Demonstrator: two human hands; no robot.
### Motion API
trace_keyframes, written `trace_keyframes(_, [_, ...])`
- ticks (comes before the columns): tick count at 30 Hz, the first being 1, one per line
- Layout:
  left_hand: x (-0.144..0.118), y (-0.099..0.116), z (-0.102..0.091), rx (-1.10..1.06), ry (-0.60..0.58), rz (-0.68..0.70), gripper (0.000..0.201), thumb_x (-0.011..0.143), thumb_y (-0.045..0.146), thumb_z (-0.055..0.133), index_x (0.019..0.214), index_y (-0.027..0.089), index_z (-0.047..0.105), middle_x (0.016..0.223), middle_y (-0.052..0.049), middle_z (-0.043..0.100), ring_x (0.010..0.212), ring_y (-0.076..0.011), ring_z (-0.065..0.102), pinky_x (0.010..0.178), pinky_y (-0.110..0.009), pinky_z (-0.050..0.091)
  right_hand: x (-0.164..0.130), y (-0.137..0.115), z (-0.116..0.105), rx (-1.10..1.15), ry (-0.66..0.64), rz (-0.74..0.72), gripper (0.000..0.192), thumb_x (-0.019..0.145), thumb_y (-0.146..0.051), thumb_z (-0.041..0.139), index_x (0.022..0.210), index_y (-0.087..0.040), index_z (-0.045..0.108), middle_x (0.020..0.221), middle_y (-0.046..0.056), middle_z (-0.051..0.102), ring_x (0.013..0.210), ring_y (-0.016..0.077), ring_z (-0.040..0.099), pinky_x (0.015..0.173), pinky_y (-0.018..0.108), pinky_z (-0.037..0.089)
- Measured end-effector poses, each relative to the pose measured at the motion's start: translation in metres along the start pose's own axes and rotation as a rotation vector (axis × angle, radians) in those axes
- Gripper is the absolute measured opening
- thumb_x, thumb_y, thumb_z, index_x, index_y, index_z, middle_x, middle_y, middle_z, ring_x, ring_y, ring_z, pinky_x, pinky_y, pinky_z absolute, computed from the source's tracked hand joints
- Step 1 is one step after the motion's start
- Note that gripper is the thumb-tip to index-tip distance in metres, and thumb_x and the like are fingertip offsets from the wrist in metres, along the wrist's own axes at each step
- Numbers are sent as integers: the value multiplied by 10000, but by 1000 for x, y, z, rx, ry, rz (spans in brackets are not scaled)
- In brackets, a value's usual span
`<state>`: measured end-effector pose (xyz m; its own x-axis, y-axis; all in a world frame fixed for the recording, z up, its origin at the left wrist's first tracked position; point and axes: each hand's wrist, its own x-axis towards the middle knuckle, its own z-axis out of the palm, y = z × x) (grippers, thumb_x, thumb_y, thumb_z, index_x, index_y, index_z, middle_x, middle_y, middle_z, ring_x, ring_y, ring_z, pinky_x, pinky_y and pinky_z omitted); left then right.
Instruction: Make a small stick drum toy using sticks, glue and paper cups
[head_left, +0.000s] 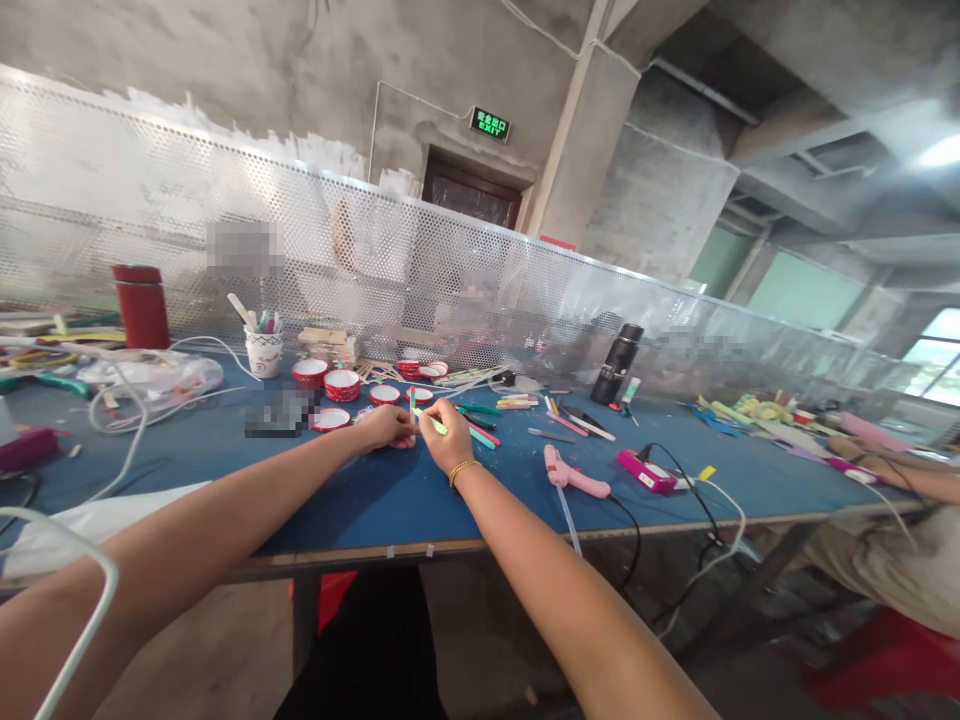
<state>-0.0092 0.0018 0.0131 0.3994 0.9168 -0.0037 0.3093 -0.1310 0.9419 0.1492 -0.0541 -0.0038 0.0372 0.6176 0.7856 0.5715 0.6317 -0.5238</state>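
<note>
Reading "EXIT", green sign (490, 124) is mounted high, 1 o'clock from slim strip (412, 400). Pens (265, 322) held in patterned white cup (264, 354), 10 o'clock. Strip, red and green on top, gripped upright by left hand (388, 428); yellow-green marker (439, 428) grasped by right hand (450, 440), at strip's 3 o'clock.

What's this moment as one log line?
left hand: at near end of stick | right hand: gripping lime marker beside stick | pink glue gun: on table, right of hands
</note>
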Motion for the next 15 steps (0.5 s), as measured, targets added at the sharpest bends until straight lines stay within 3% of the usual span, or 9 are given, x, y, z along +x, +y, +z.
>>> trace_keyframes(7, [0,1,1,1,2,-7,361,565,328,961,626,181,638,603,5,702,622,-143,695,646,-217,564,3,9,0,-46,45,87,138,867,-318,543,746,-262,510,706,-3,652,690,198,618,683,294,459])
trace_keyframes(15, [5,-4,0,11,-2,-4,418,566,371,962,609,182,592,612,-7,714,603,-139,690,633,-220,560,1,2,1,18,17,30,160,902,-355,534,772,-262,526,750,0,682,704,189,635,702,288,482])
